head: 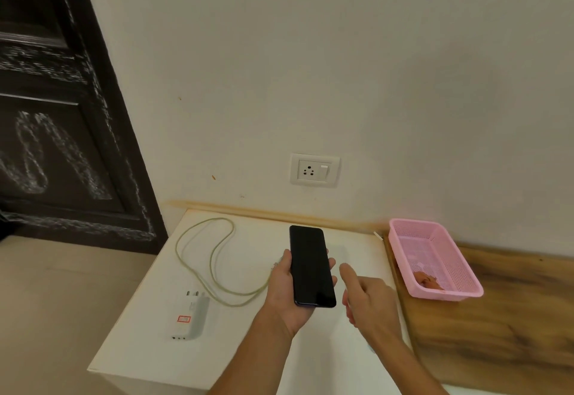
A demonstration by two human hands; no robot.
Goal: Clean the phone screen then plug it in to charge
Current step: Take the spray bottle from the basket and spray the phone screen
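My left hand [284,292] grips a black phone [311,265] from below, dark screen up, above the white table [149,345]. Just right of the phone my right hand [368,296] hovers with a finger stretched toward it and nothing in its grasp. A white charger plug [189,315] lies on the table's left part. Its pale green cable [214,258] loops across the top toward my left hand. On the wall behind, a white socket with a switch [314,170] has nothing plugged in.
A pink plastic basket [435,255] with a small orange-brown thing inside stands on a wooden surface [503,326] to the right. A dark carved door [59,115] fills the left. The floor lies left of the table.
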